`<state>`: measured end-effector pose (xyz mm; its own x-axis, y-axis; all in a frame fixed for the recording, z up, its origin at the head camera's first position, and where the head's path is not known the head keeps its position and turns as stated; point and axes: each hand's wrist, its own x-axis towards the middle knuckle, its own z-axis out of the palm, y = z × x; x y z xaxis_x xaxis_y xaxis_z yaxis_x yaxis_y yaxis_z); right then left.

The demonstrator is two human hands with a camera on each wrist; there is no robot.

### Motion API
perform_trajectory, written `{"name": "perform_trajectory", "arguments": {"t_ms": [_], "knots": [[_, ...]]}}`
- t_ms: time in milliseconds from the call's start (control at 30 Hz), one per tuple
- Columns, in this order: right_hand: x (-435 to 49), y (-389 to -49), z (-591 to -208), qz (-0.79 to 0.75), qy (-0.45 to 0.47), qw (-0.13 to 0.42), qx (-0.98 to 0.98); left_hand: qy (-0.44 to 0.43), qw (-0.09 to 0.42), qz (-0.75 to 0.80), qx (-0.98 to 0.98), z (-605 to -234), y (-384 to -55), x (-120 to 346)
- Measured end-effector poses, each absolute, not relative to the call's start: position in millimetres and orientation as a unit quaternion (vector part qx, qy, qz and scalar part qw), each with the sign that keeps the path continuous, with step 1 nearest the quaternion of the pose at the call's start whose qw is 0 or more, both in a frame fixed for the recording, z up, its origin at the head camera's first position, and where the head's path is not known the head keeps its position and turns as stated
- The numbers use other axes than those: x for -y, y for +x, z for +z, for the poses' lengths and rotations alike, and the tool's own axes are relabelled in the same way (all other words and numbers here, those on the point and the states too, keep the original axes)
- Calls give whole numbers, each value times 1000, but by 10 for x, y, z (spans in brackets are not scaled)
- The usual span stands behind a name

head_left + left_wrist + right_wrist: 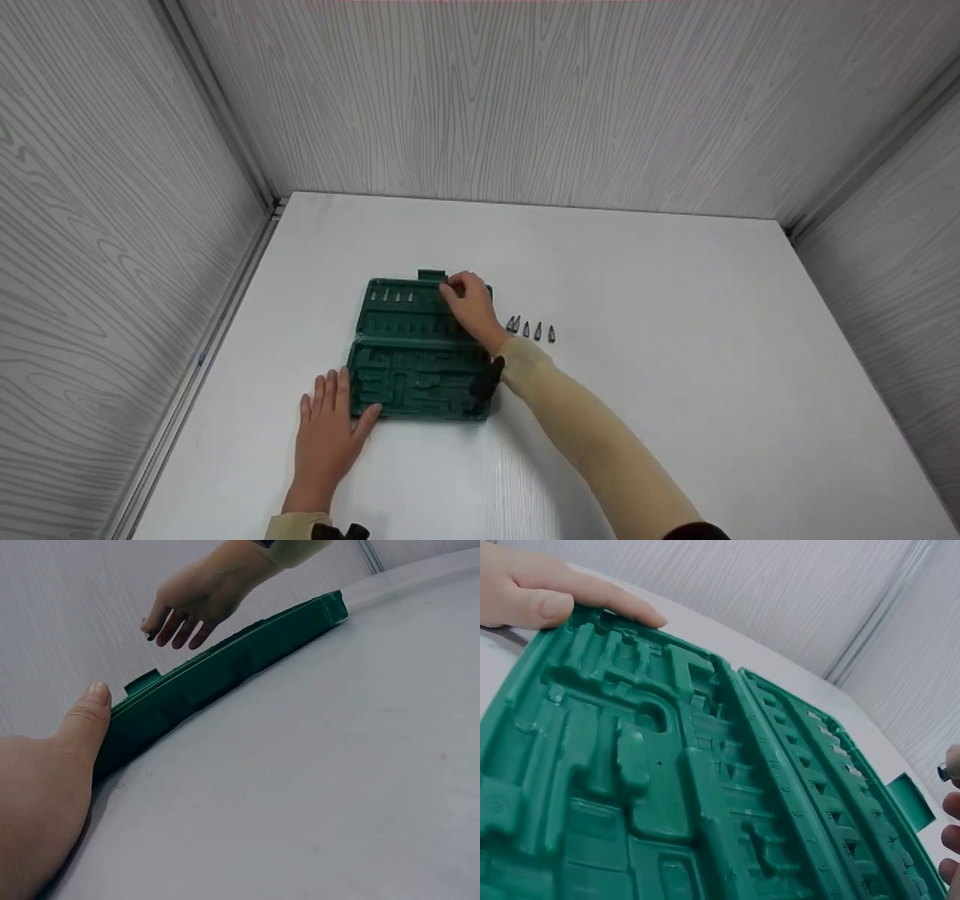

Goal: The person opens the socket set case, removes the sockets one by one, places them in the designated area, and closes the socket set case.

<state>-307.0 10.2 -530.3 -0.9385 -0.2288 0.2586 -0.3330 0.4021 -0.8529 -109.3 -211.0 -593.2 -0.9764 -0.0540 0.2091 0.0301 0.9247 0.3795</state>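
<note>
Green case (411,342), long halves (420,386) crosswise, latch (432,274) pointing away, right grip (474,307) pinching bit (943,772), left grip (326,435) wide

The head camera is looking forward and down from high above the desk (675,337) and open green bit case (420,342). The left-wrist camera is looking low and close along the case's side toward the right fingers (202,635); the right-wrist camera is peering closely across its interior toward the left fingers (622,604). All three are sharing the case.

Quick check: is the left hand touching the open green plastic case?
Touching. The left wrist view shows the left hand with its thumb against the rim of the green plastic case.
</note>
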Motion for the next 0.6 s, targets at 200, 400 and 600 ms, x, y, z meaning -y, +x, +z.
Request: {"name": "perform_trajectory", "arguments": {"t_ms": [200,400,600], "knots": [[-213,-2999,-5247,568,141,23,810,7,110,-194,975,-5914,-1098,2114],[-390,-2898,-5260,568,152,31,808,6,110,-199,974,-5916,-1089,2105],[-607,-2754,-5335,551,164,41,817,3,115,-201,973,-5921,-1095,2113]]}}
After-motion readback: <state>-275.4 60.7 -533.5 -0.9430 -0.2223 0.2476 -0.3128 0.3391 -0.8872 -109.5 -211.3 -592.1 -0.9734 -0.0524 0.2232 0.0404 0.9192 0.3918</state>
